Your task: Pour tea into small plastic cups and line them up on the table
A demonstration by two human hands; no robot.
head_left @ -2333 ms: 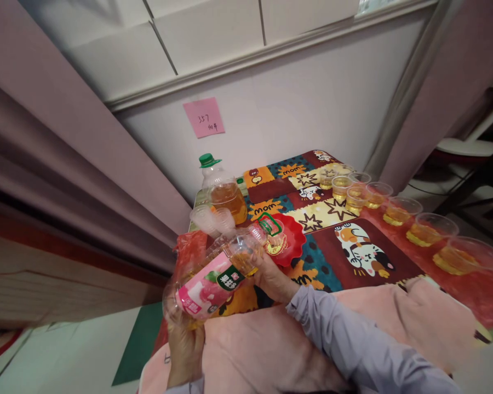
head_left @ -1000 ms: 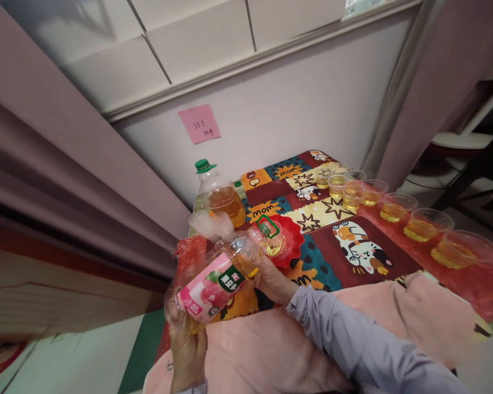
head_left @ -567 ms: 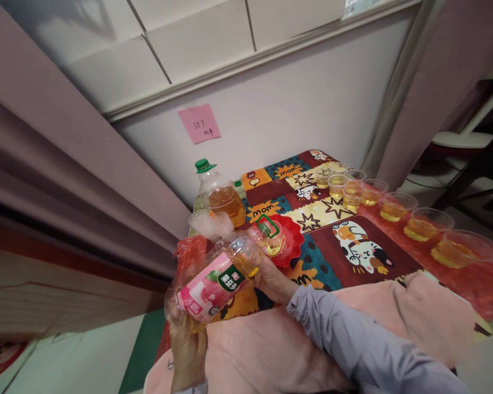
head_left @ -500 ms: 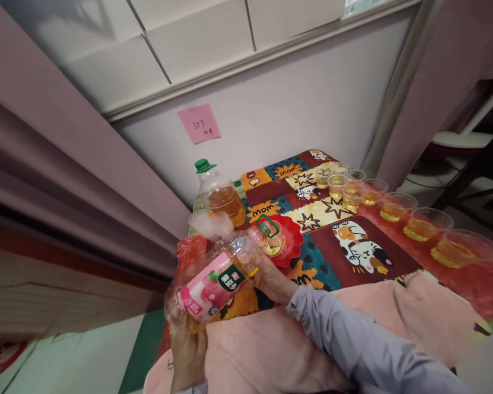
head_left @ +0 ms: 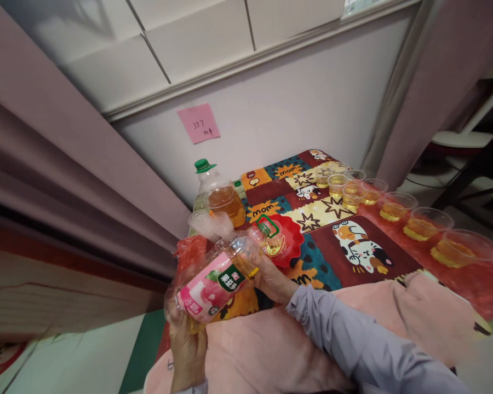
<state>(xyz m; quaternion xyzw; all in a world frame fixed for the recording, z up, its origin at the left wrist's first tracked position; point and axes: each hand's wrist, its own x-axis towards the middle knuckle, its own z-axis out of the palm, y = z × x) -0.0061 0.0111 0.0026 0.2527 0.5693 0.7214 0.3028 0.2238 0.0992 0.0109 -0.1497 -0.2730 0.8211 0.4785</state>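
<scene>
A large clear juice bottle [head_left: 211,287] with a pink-and-green label lies tilted across both my hands, its neck up and to the right. My left hand [head_left: 188,347] supports it at the base. Near the shoulder, my right hand [head_left: 271,280] is closed on the bottle. Some yellow juice shows inside. The bottle's mouth and green carrying ring [head_left: 268,225] are over a red scalloped plate [head_left: 293,241]. Whether a cup sits under the mouth I cannot tell. Fingers of both hands are partly hidden by the bottle.
Behind stands another juice bottle [head_left: 225,203] with a green cap, beside stacked clear cups [head_left: 205,221]. Several plastic cups of yellow juice [head_left: 421,225] line the table's right side. A patterned mat [head_left: 324,249] covers the middle, and pink cloth [head_left: 271,355] drapes the near edge.
</scene>
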